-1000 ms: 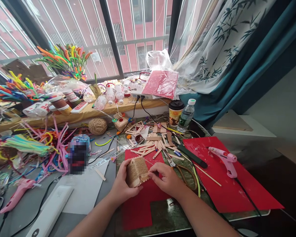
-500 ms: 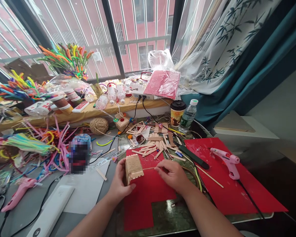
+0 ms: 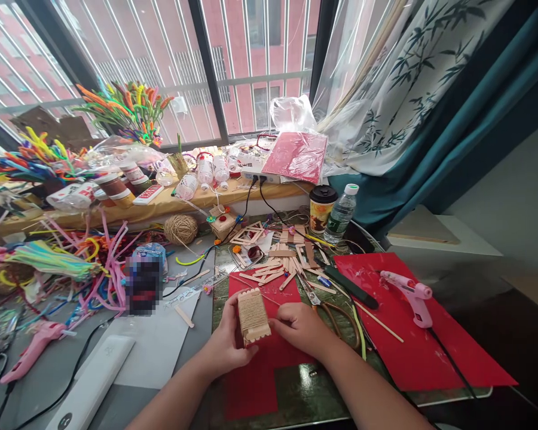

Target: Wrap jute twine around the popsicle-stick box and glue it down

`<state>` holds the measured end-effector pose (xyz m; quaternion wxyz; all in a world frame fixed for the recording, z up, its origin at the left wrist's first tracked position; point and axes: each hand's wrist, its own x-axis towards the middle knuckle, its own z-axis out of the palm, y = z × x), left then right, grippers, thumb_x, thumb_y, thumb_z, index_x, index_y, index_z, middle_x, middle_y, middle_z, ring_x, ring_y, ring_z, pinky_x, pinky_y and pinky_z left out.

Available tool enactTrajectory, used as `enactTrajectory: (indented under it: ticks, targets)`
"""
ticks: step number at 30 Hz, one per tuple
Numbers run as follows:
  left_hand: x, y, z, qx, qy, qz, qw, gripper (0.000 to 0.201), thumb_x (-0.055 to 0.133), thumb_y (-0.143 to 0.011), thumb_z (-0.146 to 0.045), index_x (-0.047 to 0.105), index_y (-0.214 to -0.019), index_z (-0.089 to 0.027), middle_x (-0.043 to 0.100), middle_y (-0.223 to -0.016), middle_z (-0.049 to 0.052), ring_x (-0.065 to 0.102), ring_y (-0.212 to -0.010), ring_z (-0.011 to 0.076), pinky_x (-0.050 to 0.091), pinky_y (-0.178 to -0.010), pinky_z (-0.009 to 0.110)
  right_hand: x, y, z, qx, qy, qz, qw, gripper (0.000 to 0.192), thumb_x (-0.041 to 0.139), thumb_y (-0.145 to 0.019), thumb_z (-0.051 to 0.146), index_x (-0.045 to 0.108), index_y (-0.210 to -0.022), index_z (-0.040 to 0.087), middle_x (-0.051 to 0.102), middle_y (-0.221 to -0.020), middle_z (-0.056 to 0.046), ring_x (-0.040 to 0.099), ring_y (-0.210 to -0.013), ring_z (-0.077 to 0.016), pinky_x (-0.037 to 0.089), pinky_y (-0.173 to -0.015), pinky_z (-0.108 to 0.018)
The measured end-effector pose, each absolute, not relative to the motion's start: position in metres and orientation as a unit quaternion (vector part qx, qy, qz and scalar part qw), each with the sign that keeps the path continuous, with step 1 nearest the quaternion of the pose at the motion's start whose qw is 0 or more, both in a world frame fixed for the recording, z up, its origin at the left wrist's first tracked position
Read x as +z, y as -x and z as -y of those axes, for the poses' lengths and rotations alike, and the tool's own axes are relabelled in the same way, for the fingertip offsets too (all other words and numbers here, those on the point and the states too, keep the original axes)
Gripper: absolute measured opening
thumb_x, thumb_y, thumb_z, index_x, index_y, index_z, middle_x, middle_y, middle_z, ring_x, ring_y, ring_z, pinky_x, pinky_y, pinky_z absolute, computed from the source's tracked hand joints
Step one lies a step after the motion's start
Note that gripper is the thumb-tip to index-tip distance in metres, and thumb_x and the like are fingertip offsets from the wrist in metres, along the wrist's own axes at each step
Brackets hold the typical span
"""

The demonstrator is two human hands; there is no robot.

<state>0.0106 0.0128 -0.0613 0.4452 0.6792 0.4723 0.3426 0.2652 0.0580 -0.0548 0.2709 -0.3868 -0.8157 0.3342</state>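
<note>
Two pink glue guns (image 3: pixel 407 294) (image 3: pixel 31 352), one twine ball (image 3: pixel 180 229), one water bottle (image 3: pixel 341 214), one cup (image 3: pixel 320 208).

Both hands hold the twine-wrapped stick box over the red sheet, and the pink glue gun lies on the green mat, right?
Not quite. In the head view the pink glue gun lies on the right red sheet, not the green mat; the rest holds.

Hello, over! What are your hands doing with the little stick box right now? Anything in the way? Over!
Left hand gripping the twine-wrapped stick box. Right hand pinching its right side. Box held over red paper. Scissors just right of the hands.
</note>
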Motion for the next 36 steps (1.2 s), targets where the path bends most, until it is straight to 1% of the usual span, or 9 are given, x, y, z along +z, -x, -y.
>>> enactTrajectory:
  ticks: [2, 5, 7, 10, 13, 20, 24, 29, 36]
  targets:
    - [-0.058, -0.006, -0.01, 0.302, -0.693, -0.496, 0.427, 0.115, 0.084, -0.077, -0.034, 0.009, -0.163, -0.027, 0.043, -0.158, 0.02, 0.047, -0.148, 0.0376, 0.039, -0.122, 0.057, -0.055, -0.265, -0.058, 0.335, 0.384, 0.818, 0.266, 0.047, 0.064, -0.103, 0.043, 0.056, -0.063, 0.019, 0.055, -0.063, 0.002, 0.052, -0.063, -0.014, 0.031, -0.059, -0.027]
    - [-0.046, 0.0, -0.008, 0.29, -0.712, -0.505, 0.392, 0.131, 0.09, -0.073, -0.045, 0.002, -0.168, -0.026, 0.026, -0.17, 0.021, 0.033, -0.157, 0.0427, 0.029, -0.127, 0.062, -0.054, -0.265, -0.058, 0.338, 0.381, 0.82, 0.263, 0.048, 0.064, -0.103, 0.044, 0.056, -0.063, 0.019, 0.056, -0.063, 0.003, 0.052, -0.064, -0.0139, 0.031, -0.06, -0.027]
    - [-0.031, 0.0, -0.009, 0.313, -0.724, -0.499, 0.359, 0.121, 0.082, -0.082, -0.054, 0.003, -0.169, -0.027, 0.019, -0.175, 0.018, 0.023, -0.161, 0.0416, 0.024, -0.129, 0.061, -0.054, -0.265, -0.058, 0.338, 0.378, 0.822, 0.259, 0.047, 0.065, -0.103, 0.043, 0.056, -0.064, 0.019, 0.057, -0.063, 0.003, 0.052, -0.064, -0.0138, 0.03, -0.061, -0.028]
    - [-0.008, -0.002, -0.016, 0.3, -0.746, -0.496, 0.327, 0.071, 0.056, -0.103, -0.045, 0.026, -0.167, -0.031, 0.033, -0.172, 0.012, 0.03, -0.16, 0.0344, 0.028, -0.13, 0.056, -0.054, -0.265, -0.058, 0.334, 0.38, 0.824, 0.255, 0.044, 0.066, -0.102, 0.04, 0.057, -0.064, 0.019, 0.057, -0.063, 0.003, 0.052, -0.063, -0.0136, 0.029, -0.06, -0.028]
    - [0.002, -0.002, -0.025, 0.258, -0.766, -0.49, 0.326, 0.055, 0.058, -0.103, -0.041, 0.049, -0.156, -0.032, 0.048, -0.163, 0.011, 0.041, -0.154, 0.0346, 0.039, -0.126, 0.053, -0.053, -0.265, -0.058, 0.328, 0.385, 0.824, 0.256, 0.044, 0.066, -0.102, 0.039, 0.058, -0.064, 0.019, 0.057, -0.062, 0.003, 0.051, -0.063, -0.0139, 0.029, -0.06, -0.028]
    - [-0.001, 0.001, -0.034, 0.266, -0.78, -0.482, 0.297, 0.05, 0.059, -0.101, -0.038, 0.056, -0.15, -0.027, 0.056, -0.154, 0.013, 0.051, -0.146, 0.0339, 0.044, -0.122, 0.051, -0.052, -0.265, -0.058, 0.329, 0.381, 0.825, 0.258, 0.046, 0.064, -0.103, 0.043, 0.06, -0.064, 0.019, 0.059, -0.062, 0.002, 0.051, -0.062, -0.0143, 0.029, -0.059, -0.028]
    - [0.022, -0.013, -0.029, 0.234, -0.798, -0.497, 0.248, 0.044, 0.057, -0.101, -0.033, 0.058, -0.145, -0.028, 0.045, -0.164, 0.012, 0.041, -0.154, 0.0325, 0.04, -0.125, 0.052, -0.053, -0.264, -0.057, 0.33, 0.385, 0.823, 0.257, 0.045, 0.065, -0.103, 0.041, 0.059, -0.064, 0.019, 0.058, -0.062, 0.002, 0.05, -0.062, -0.0138, 0.028, -0.059, -0.028]
    - [0.036, -0.036, -0.028, 0.182, -0.815, -0.507, 0.211, 0.086, 0.074, -0.09, -0.054, 0.037, -0.163, -0.024, 0.044, -0.164, 0.017, 0.042, -0.151, 0.0388, 0.039, -0.123, 0.056, -0.053, -0.264, -0.058, 0.331, 0.381, 0.824, 0.259, 0.043, 0.065, -0.102, 0.037, 0.058, -0.064, 0.019, 0.057, -0.061, 0.003, 0.049, -0.06, -0.0132, 0.026, -0.058, -0.028]
    - [0.029, -0.035, -0.038, 0.167, -0.796, -0.531, 0.237, 0.06, 0.066, -0.097, -0.053, 0.054, -0.149, -0.027, 0.057, -0.15, 0.013, 0.053, -0.141, 0.0344, 0.047, -0.115, 0.048, -0.052, -0.265, -0.057, 0.329, 0.373, 0.828, 0.26, 0.054, 0.054, -0.107, 0.053, 0.062, -0.065, 0.019, 0.061, -0.063, 0.001, 0.053, -0.061, -0.0141, 0.029, -0.059, -0.028]
